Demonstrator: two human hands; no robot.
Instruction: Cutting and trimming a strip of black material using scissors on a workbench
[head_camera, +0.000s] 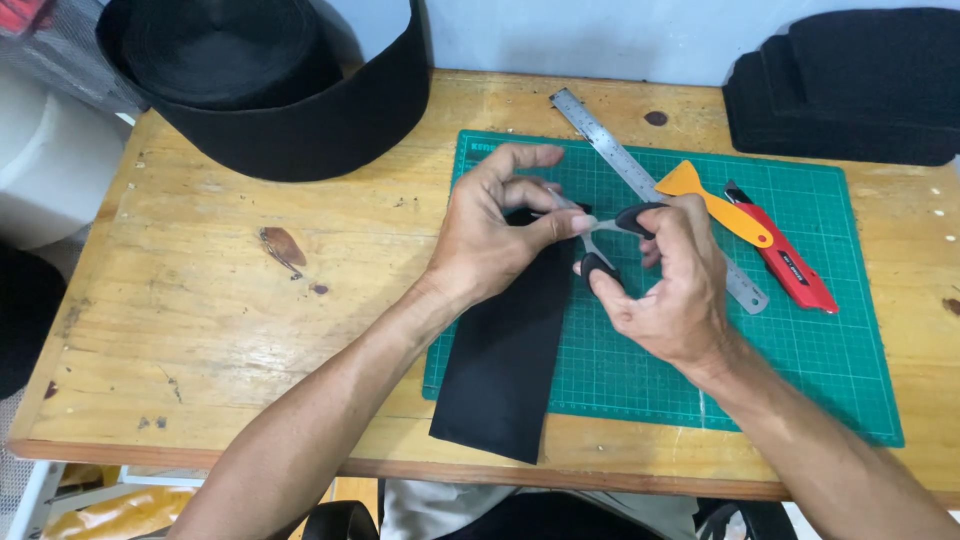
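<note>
Both hands meet over the green mat (800, 390). The left hand (490, 235) pinches the far end of the black strip (500, 360), whose long axis runs back toward the table edge. The right hand (675, 290) has fingers through the scissors (600, 240), blades pointing left at that pinched end

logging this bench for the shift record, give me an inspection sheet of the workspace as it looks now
surface: wooden table with green cutting mat
job's things: black strip across the mat's left edge; scissors at its top end
clutter: steel ruler, orange scraper, red utility knife
grippers: left hand pinches the strip; right hand holds the scissors
cables: nothing seen
surroundings: black webbing roll at back left, black fabric stack at back right
</note>
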